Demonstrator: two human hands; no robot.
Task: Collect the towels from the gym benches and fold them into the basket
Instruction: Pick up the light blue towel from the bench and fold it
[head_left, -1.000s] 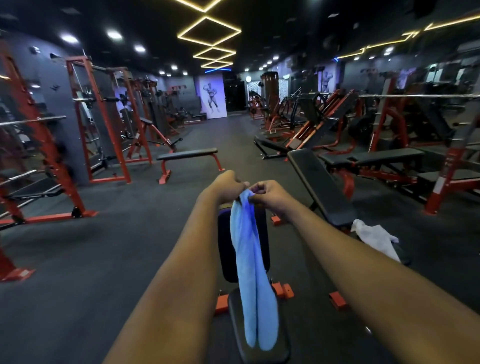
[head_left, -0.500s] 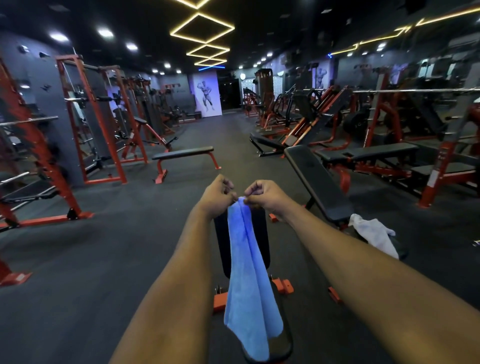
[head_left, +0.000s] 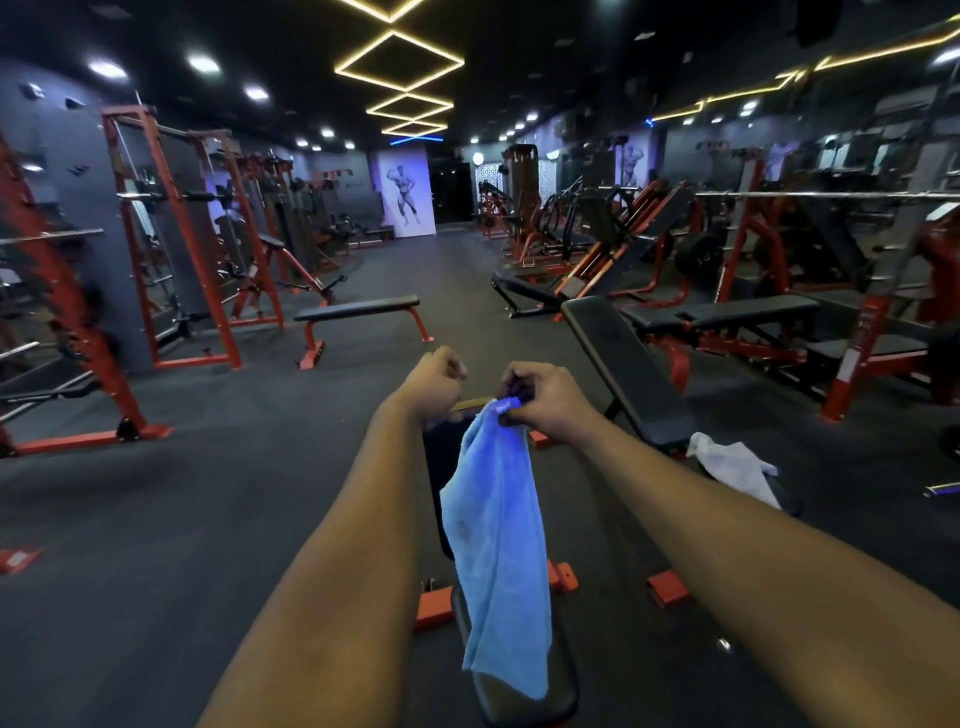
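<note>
Head view: a dim gym with red frames, seen past two bare forearms stretched forward.

Judged early in the job: one towel lifted, none folded, no basket anywhere in sight.

Directly above the near table (head_left: 440, 467), a blue towel (head_left: 496, 545) hanging lengthwise, top bunched, lower end draped down in front of the seat pad. Unclear whether touching the pad.

Right hand (head_left: 543, 402) above the far end of the near table, fingers (head_left: 511, 410) curled and pinching the top of the towel. Left hand (head_left: 434, 382) just to the left, above the same end, fingers curled into a loose fist, apart from the cloth, nothing visible in it.

Right of the near table, a second, sloping table (head_left: 623, 374), with a white towel (head_left: 732, 462) crumpled at its lower end, not yet collected. Beyond the near table and to its left, a flat bench (head_left: 358, 309) on red legs.

Left to do, as a judgement: opening out and folding the blue towel, fetching the white one, finding the basket, laying both inside.

Look of the blue towel: thin, soft and limp. Light blue, with a brighter violet glow near the pinch. Long vertical creases, a faint dark smudge partway down, wider at mid-length than at the gathered top.
</note>
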